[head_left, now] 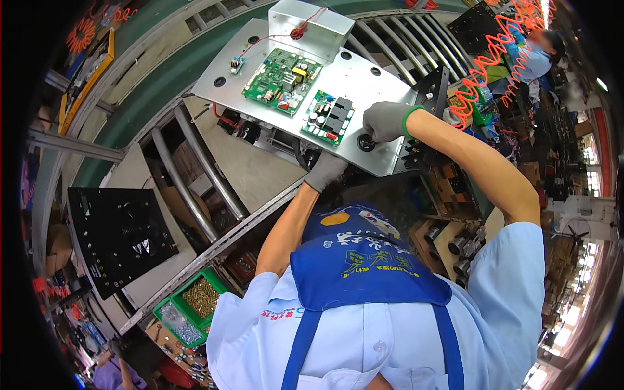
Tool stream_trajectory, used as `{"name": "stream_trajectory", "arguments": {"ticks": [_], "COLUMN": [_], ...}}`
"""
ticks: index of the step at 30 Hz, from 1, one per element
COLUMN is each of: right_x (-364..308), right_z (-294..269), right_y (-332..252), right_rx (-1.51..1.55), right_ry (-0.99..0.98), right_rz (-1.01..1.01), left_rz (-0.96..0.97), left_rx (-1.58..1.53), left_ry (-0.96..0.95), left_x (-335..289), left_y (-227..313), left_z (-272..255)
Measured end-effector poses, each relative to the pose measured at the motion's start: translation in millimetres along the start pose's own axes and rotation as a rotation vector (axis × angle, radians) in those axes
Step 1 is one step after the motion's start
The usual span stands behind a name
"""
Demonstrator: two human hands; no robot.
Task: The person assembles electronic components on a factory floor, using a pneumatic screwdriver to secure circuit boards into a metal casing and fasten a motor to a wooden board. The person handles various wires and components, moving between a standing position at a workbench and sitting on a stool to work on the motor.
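A silver metal panel (364, 78) lies on a roller conveyor, carrying a large green circuit board (281, 79) and a smaller green board (329, 117). My right hand (385, 120), in a grey glove, rests on the panel's near edge and grips a round black part (366, 142) set in a hole. My left hand (325, 170), also gloved, reaches under the panel's near edge, fingers partly hidden below it. A silver metal box (311, 27) with a red wire sits at the panel's far side.
Conveyor rollers (195, 179) run to the left. A black perforated plate (117, 237) lies at left. Green bins (195, 305) hold brass screws and silver parts. An orange coiled hose (497, 55) hangs at upper right near another person (536, 55). Black parts (465, 247) sit at right.
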State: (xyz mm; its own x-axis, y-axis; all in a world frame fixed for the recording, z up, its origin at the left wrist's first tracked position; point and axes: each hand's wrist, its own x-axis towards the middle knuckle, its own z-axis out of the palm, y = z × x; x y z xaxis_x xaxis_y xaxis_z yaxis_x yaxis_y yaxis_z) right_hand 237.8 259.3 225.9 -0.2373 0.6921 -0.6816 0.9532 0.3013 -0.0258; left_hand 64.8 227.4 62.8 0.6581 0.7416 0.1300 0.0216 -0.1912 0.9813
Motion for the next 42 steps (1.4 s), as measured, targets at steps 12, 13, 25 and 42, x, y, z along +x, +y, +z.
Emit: {"name": "stream_trajectory", "arguments": {"ticks": [12,13,25,42], "right_x": [-3,-4,-20,-26], "right_z": [-5,-6,-13,-19], "right_y": [-6,-7,-23,-40], "right_rx": [0.01,-0.004,-0.002,-0.316], "right_ry": [-0.005,-0.017,0.045,0.086], "right_rz": [0.026,0.023,-0.08,-0.129], "left_rz": [-0.001,-0.021,0.086,0.308], "left_rx": [0.048,0.041,-0.086,0.947], "left_ry": [-0.066,-0.097,0.121,0.206], "left_x": [-4,-9,-2,-42], "left_y": [-4,6,6,15], "left_z": [-4,-9,5,-14]}}
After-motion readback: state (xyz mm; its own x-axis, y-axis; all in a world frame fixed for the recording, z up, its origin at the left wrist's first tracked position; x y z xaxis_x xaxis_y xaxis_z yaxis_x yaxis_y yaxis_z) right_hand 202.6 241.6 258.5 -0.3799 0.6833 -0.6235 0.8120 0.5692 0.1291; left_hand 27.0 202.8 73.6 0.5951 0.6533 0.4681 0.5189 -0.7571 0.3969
